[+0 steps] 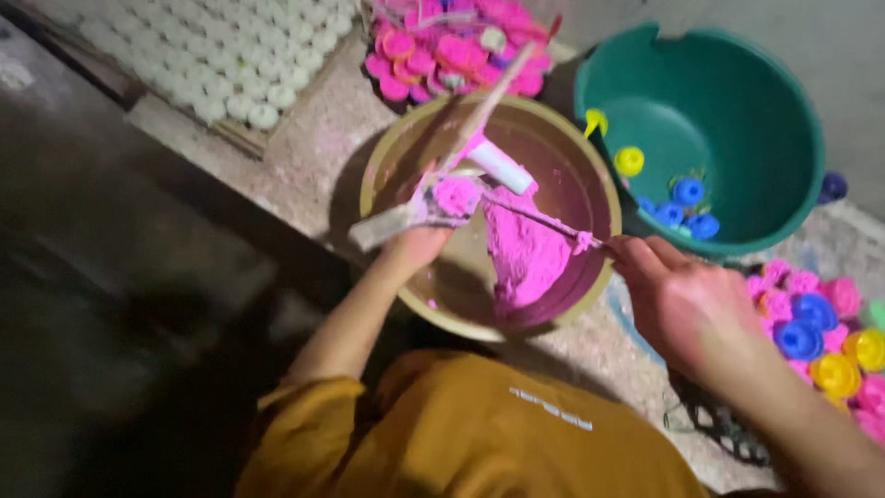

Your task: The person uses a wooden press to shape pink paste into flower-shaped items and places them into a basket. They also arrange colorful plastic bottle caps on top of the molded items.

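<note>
Pink paste [524,251] fills tan bowl [590,277]; green basin [737,111] apparently touching.

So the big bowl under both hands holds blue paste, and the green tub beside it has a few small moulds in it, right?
Not quite: the head view shows the paste in the big bowl is pink, not blue. The green tub beside it does hold a few small moulds.

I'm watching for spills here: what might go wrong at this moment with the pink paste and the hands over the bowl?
1. The left hand holds a paste-filled mould above the tan bowl; paste could drop outside the rim.
2. The right hand draws a thin stick coated in pink paste; it may flick paste toward the green basin.
</note>
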